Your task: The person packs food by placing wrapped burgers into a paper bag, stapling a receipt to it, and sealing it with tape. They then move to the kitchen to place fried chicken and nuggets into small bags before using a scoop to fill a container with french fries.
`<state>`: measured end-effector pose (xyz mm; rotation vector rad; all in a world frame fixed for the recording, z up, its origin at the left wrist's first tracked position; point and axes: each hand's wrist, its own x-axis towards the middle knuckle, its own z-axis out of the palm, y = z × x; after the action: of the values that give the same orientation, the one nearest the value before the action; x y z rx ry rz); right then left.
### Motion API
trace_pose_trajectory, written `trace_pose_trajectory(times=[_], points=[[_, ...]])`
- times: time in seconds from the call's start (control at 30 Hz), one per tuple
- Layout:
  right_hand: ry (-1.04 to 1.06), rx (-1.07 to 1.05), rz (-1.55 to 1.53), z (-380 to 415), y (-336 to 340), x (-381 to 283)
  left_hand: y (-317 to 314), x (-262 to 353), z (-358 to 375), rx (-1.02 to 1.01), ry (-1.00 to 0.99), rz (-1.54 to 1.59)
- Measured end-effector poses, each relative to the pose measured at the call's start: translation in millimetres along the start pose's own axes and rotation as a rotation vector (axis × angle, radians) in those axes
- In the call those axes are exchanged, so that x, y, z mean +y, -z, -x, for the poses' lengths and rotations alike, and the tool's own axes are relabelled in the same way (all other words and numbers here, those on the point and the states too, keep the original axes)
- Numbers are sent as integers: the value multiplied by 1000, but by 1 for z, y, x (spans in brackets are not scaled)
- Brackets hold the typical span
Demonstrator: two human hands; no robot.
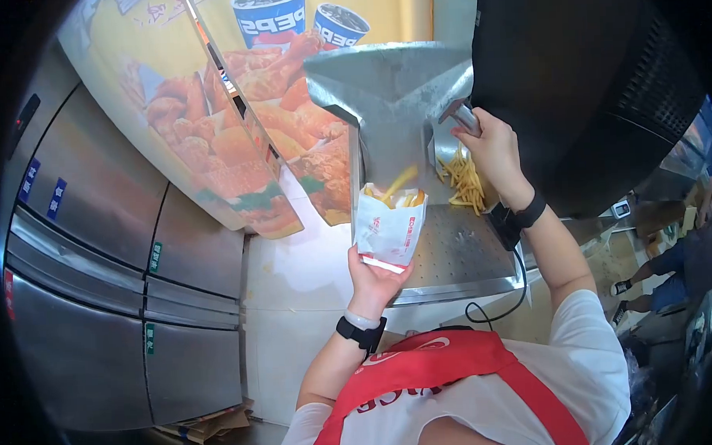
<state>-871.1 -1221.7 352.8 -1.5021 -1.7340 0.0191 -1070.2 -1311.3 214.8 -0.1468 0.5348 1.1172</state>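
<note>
My left hand [378,283] is wrapped round the lower part of a white paper bag [389,231] with red print. Fries [394,196] stick out of the bag's top, and one fry above it is smeared by motion. My right hand [495,151] grips the handle of a metal fry scoop [465,120], to the right of the bag. Below the scoop lies a small pile of loose fries [464,186], partly hidden by my right hand and wrist. Both hands are over a metal fry station [451,258] with a perforated bottom.
A black appliance [571,81] stands close on the right, with a black cable [523,283] near the station's corner. Printed food panels [273,108] stand behind on the left. Steel refrigerator doors [89,224] line the left side. A person's legs [652,283] show at far right.
</note>
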Motion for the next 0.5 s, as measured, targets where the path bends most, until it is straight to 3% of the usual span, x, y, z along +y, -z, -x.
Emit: trace_pose_trajectory(times=[0.2, 0.33, 0.37, 0.4, 0.47, 0.5], points=[[-133, 33, -85, -5, 1, 2, 0, 7, 7, -24, 60, 5], [-250, -214, -33, 10, -58, 96, 22, 39, 27, -143, 91, 81], [-423, -422, -94, 24, -67, 104, 32, 51, 33, -230, 73, 29], [-543, -474, -220, 44, -61, 71, 39, 65, 41, -234, 89, 24], [-589, -546, -166, 68, -82, 95, 50, 99, 59, -238, 58, -19], [-663, -635, -92, 76, -86, 89, 71, 119, 60, -339, 103, 68]])
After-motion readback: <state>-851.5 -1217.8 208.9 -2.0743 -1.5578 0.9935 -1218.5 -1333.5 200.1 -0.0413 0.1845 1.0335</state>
